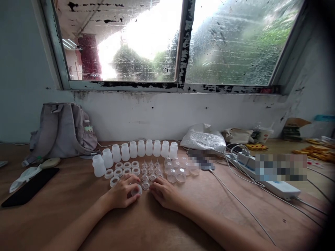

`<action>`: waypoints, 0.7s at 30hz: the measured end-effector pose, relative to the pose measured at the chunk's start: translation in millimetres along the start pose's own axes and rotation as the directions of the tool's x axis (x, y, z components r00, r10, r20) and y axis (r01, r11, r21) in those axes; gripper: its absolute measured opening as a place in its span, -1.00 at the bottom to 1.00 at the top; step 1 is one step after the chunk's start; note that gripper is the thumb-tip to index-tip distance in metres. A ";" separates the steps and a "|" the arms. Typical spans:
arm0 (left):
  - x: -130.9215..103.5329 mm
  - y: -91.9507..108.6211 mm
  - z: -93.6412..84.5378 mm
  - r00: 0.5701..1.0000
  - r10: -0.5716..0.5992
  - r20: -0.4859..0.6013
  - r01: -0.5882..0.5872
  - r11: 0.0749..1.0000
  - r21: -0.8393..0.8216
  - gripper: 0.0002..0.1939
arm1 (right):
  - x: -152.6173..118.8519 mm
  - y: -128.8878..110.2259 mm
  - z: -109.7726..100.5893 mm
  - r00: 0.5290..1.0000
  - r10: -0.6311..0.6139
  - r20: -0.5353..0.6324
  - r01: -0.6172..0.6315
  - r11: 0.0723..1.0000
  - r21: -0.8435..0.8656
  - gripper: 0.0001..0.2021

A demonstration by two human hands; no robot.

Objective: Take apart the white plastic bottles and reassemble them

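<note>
I had the left hand (123, 191) low over the bench (136, 230), its thumb and fingers pinching a translucent ring (136, 190) at the near side of the layout, though I could not make out whether that ring touched the wood. The right hand (166, 193) was just across from it, fingers curled inward beside the nearest clear teats (150, 171), and from my end I could not tell whether its fingertips gripped anything or only rested there. Beyond the gap between the two hands I saw those teats set out in close rows, the farthest with their tips pointing up. Left of them I had a block of white collars (109, 176), partly hidden by the left hand, and to the right a cluster of clear domed caps (180, 175). Behind all this I counted ten frosted bottles (133, 150) standing in a curved row. Farther right I made out a partly blurred phone (206, 166), a white power strip (282, 189) and, near the wall (167, 111), a silvery bag (204, 139). On the far left I had a grey backpack (59, 129), with a flat black mat (31, 188) in front of it
</note>
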State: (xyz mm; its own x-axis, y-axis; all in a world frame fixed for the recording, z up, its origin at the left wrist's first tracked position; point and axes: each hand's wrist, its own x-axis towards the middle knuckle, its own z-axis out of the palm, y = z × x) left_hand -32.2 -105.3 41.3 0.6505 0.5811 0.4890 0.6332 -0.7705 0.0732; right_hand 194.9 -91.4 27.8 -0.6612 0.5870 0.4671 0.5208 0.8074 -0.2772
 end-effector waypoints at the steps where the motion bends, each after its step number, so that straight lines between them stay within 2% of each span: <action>1: 0.4 2.0 -1.1 1.000 0.022 0.015 -0.022 1.000 -0.009 -0.90 | -0.2 -0.9 0.0 1.000 -0.012 0.014 0.012 1.000 -0.002 -0.81; 7: 2.0 9.0 -3.6 0.995 0.069 0.073 -0.066 0.997 -0.045 -0.88 | -0.1 -3.1 -1.0 0.992 -0.042 0.116 0.044 0.999 -0.015 -0.69; 12: 0.7 8.3 -2.4 0.995 0.058 0.084 -0.052 0.996 -0.072 -0.92 | -1.4 -2.5 -4.5 0.991 -0.058 0.122 0.053 0.998 0.042 -0.69; 18: -2.1 3.9 -2.4 0.994 -0.027 -0.106 0.017 0.996 -0.092 -0.91 | -2.6 -6.2 -10.2 0.983 -0.112 0.144 0.095 0.989 0.117 -0.74; 21: -2.1 3.9 -2.0 0.989 -0.039 -0.141 0.022 0.992 -0.123 -0.91 | -1.8 -6.4 -9.2 0.979 -0.143 0.143 0.118 0.979 0.165 -0.76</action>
State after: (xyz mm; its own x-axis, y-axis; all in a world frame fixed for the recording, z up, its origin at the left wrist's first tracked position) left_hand -31.9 -110.0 42.3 0.5598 0.5680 0.6034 0.5906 -0.7842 0.1902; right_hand 197.7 -98.2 36.5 -0.7990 0.4684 0.3771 0.3424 0.8699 -0.3550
